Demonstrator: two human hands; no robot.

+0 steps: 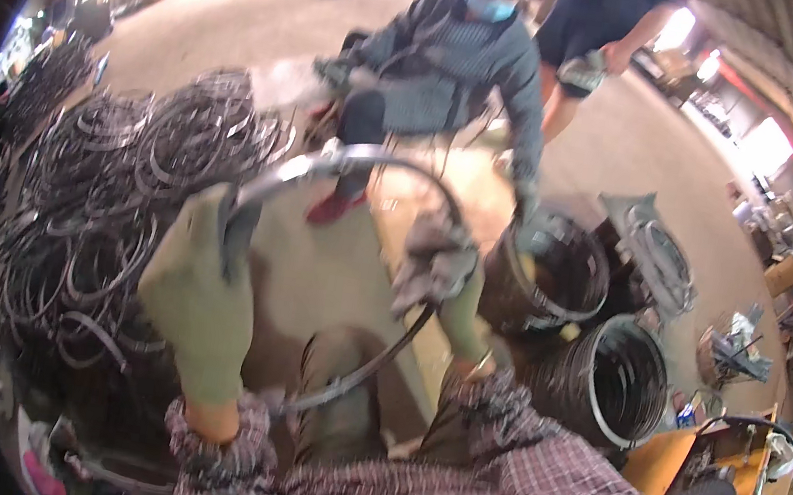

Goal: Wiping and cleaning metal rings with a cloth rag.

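A large thin metal ring (369, 154) is held up in front of me above my knees. My left hand (202, 282), in a greenish work glove with a grey palm, is closed on the ring's left side. Around its right side wrap the fingers of my right hand (440, 258), gloved the same way. The ring stands tilted, its lower part passing close to my lap. Slight motion blur hides fine detail on it.
A big heap of metal rings (117, 161) lies to the left. Right of me are two stacks of dark rings, a far stack (543, 317) and a near stack (639, 380), and an orange box (664, 463). Across sits a masked person (460, 66); another person (596, 23) stands behind.
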